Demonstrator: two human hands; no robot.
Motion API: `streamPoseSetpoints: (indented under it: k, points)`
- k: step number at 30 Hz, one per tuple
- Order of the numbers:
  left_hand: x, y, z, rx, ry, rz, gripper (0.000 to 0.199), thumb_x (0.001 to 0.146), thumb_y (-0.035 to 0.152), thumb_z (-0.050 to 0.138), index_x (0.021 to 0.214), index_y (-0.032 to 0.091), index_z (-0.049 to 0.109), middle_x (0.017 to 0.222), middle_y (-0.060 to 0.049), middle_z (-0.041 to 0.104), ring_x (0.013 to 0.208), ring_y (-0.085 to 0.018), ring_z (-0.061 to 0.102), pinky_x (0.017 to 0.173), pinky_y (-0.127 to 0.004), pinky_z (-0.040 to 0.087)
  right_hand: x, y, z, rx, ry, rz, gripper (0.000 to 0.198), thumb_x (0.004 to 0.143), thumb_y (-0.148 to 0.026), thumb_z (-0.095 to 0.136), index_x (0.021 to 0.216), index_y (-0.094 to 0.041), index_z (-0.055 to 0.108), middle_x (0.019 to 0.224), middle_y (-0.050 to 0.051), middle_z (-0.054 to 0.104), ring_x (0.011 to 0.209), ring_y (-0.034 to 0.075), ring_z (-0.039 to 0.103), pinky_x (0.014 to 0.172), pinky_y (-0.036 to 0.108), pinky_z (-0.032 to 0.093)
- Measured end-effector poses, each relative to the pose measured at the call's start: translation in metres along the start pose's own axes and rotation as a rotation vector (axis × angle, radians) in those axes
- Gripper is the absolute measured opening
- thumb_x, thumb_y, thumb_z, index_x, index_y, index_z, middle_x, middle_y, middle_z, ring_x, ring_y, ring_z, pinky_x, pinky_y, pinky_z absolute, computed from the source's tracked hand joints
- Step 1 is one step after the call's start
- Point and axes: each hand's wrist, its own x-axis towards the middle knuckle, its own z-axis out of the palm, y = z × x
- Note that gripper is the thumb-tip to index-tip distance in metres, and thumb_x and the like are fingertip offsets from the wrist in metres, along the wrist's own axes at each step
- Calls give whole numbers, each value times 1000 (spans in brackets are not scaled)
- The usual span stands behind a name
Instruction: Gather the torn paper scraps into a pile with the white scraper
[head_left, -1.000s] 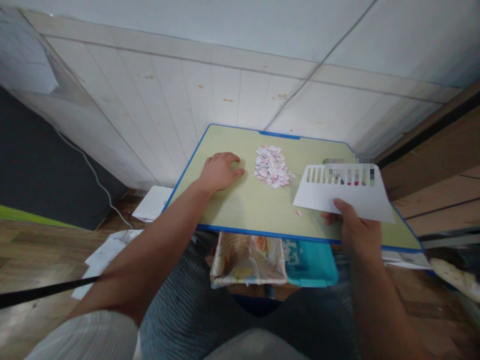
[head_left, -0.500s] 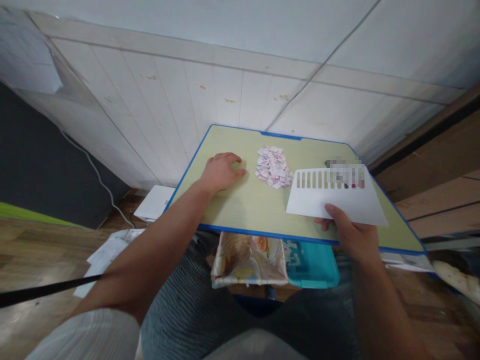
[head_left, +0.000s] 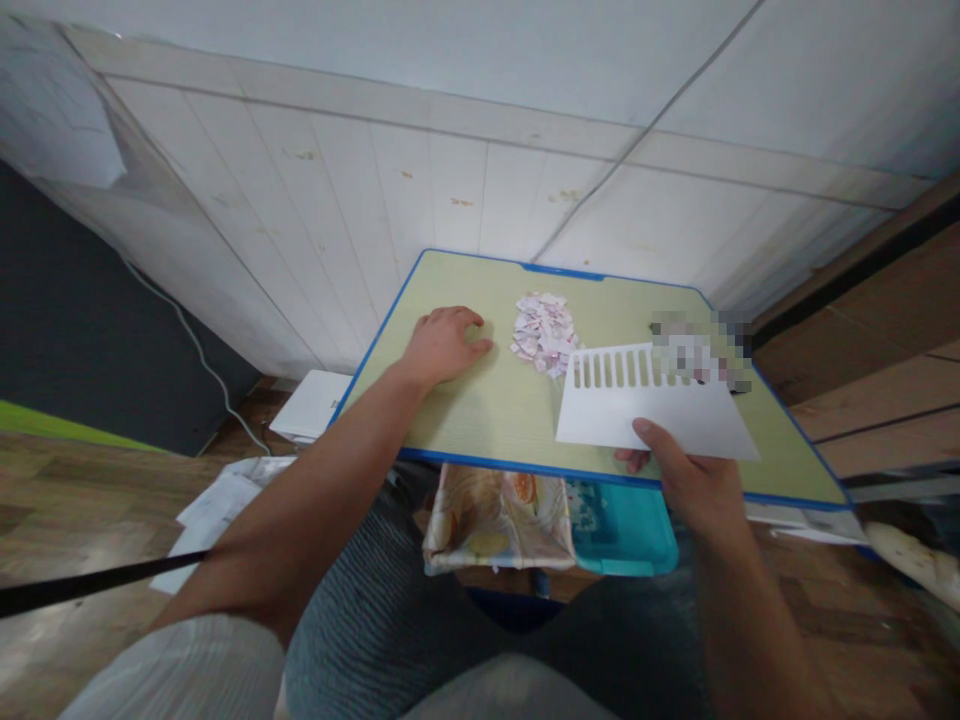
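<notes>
My right hand (head_left: 686, 475) grips a white card (head_left: 645, 415) with a row of slots along its far edge, thumb on top and fingers beneath. The card is held over the right part of a pale yellow-green table (head_left: 465, 425) with a blue rim. My left hand (head_left: 448, 345) rests on the left part of the table, fingers curved and apart, holding nothing. Between the hands lies a pile of small torn white-and-pink paper pieces (head_left: 544, 330). The card's near left corner area reaches the pile's lower right side. Something behind the card's far right end is blurred out.
Below the table's front edge, a bin lined with patterned plastic (head_left: 499, 520) and a teal plastic container (head_left: 626, 530) stand between my legs. A white panelled wall (head_left: 420, 190) rises behind the table. Cardboard boxes (head_left: 885, 350) stand at right; white papers (head_left: 217, 505) lie on the floor at left.
My right hand has shifted the slotted card a little left and toward me, showing more of the blurred thing behind it. The left hand and the paper pile have stayed in place.
</notes>
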Motion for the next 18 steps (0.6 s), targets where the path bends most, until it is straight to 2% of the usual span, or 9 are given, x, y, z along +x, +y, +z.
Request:
streamPoseSetpoints:
  k: [4, 7, 10, 13, 18]
  points:
    - [-12, 7, -10, 51, -45, -15, 50, 106, 45, 68, 149, 23, 82, 168, -13, 76, 161, -40, 65, 139, -60, 47, -5, 10, -3, -11, -20, 17, 45, 94, -59, 88, 65, -29, 73, 62, 6, 75, 56, 26, 70, 63, 45, 69]
    - [-36, 8, -17, 110, -87, -4, 55, 107, 49, 69, 155, 24, 78, 175, -16, 70, 165, -44, 60, 140, -66, 45, -7, 17, -4, 6, -50, 39, 46, 95, -64, 88, 68, -29, 75, 65, 6, 77, 57, 27, 72, 67, 47, 70]
    - [-69, 3, -16, 160, -17, -37, 55, 111, 54, 67, 158, 26, 74, 180, -16, 65, 170, -42, 55, 142, -65, 42, -6, 19, -1, 33, -29, 70, 45, 93, -65, 89, 70, -29, 76, 65, 6, 77, 56, 27, 72, 68, 47, 69]
    - [-93, -3, -12, 169, 50, -50, 55, 114, 54, 64, 160, 26, 72, 181, -16, 64, 172, -40, 55, 142, -62, 43, -5, 16, 4, 70, -5, 80, 44, 89, -65, 91, 71, -28, 76, 65, 6, 77, 54, 26, 69, 61, 44, 66]
    - [-98, -3, -10, 130, 49, -42, 50, 114, 51, 64, 158, 28, 73, 179, -13, 67, 169, -37, 58, 143, -60, 44, -4, 13, 5, 82, 1, 63, 45, 87, -68, 92, 70, -30, 75, 65, 6, 78, 54, 26, 67, 59, 46, 67]
